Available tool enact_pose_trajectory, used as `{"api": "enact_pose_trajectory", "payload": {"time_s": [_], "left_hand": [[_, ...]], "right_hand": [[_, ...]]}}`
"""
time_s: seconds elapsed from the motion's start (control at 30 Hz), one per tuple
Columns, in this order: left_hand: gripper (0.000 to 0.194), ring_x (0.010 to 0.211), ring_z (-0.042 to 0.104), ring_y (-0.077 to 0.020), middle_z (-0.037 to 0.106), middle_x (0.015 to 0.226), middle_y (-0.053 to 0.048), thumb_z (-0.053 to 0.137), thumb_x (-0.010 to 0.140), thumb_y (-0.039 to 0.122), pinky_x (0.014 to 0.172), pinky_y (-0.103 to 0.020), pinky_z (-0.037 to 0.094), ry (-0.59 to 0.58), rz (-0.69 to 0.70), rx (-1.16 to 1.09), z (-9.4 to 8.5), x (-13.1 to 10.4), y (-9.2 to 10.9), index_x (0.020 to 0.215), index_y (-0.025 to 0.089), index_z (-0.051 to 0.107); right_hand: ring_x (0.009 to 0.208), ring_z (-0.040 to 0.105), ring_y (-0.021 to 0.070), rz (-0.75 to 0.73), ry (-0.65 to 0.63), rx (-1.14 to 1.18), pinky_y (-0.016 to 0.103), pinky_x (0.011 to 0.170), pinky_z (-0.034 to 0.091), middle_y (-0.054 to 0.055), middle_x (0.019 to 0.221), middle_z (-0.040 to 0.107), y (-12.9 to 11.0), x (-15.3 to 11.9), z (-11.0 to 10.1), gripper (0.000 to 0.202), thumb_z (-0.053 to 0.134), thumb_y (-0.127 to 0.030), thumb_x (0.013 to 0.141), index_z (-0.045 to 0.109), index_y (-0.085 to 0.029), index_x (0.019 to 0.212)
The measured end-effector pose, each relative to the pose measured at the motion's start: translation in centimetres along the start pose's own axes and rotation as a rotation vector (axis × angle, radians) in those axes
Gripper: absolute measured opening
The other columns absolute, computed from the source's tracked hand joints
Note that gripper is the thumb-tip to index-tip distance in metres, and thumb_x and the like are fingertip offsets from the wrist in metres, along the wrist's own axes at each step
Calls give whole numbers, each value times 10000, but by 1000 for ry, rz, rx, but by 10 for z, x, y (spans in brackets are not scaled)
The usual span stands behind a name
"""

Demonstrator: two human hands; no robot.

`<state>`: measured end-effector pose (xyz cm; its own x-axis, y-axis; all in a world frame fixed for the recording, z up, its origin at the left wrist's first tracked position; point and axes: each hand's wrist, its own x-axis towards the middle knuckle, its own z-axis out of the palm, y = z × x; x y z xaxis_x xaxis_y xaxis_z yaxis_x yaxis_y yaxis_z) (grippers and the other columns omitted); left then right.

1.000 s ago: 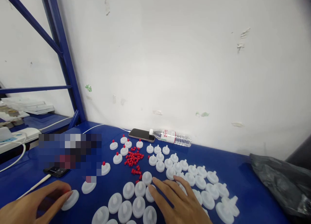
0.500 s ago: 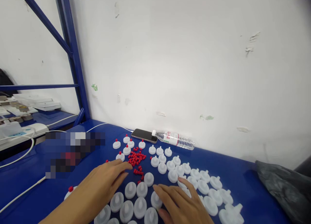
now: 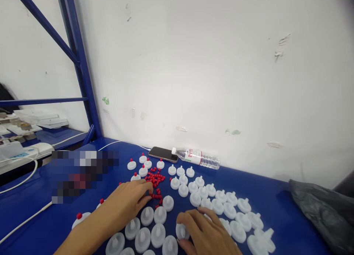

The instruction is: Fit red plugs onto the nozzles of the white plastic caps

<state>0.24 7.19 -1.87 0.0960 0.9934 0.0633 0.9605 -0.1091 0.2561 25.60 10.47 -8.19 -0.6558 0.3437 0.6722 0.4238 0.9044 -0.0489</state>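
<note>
My left hand [image 3: 134, 197] reaches over the left edge of the pile of small red caps [image 3: 155, 178]. Its thumb and index finger are curled close together at the caps; whatever lies between them is too small to make out. My right hand [image 3: 204, 231] has its thumb and index finger around the rim of a white nozzle lid [image 3: 181, 231] standing on the blue table. More white lids [image 3: 158, 235] without red caps are in front of and between my hands, and others [image 3: 217, 206] spread to the right. White lids with red tips [image 3: 131, 164] stand behind and left of my left hand.
A phone [image 3: 163, 154] on a white cable and a clear bottle [image 3: 201, 158] lie by the wall. At the right is a dark plastic bag [image 3: 322, 210]. A power strip [image 3: 41, 150] is at the left, beside a blue metal frame [image 3: 83, 70].
My left hand's thumb and index finger have come closer together by the red caps. My right hand has closed around a lid, which has moved slightly right. The view has shifted a little.
</note>
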Motion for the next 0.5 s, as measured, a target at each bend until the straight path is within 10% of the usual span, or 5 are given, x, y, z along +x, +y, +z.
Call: {"api": "enact_pose_trajectory", "payload": {"time_s": [0.17, 0.5], "left_hand": [[227, 892, 687, -243, 724, 1020, -40, 442, 967, 234, 766, -332, 467, 92, -46, 29, -7, -8, -3, 989, 232, 668], [162, 561, 662, -133, 728, 716, 35, 584, 906, 375, 460, -154, 493, 402, -3, -479, 1, -52, 45, 903, 302, 729]], "right_hand": [[762, 661, 165, 42, 9, -56, 260, 703, 518, -26, 947, 668, -5, 4, -7, 468, 515, 23, 679, 575, -244, 1060], [717, 652, 167, 41, 10, -9, 266, 653, 553, 1, 1004, 651, -4, 5, -16, 334, 538, -17, 802, 592, -228, 1055]]}}
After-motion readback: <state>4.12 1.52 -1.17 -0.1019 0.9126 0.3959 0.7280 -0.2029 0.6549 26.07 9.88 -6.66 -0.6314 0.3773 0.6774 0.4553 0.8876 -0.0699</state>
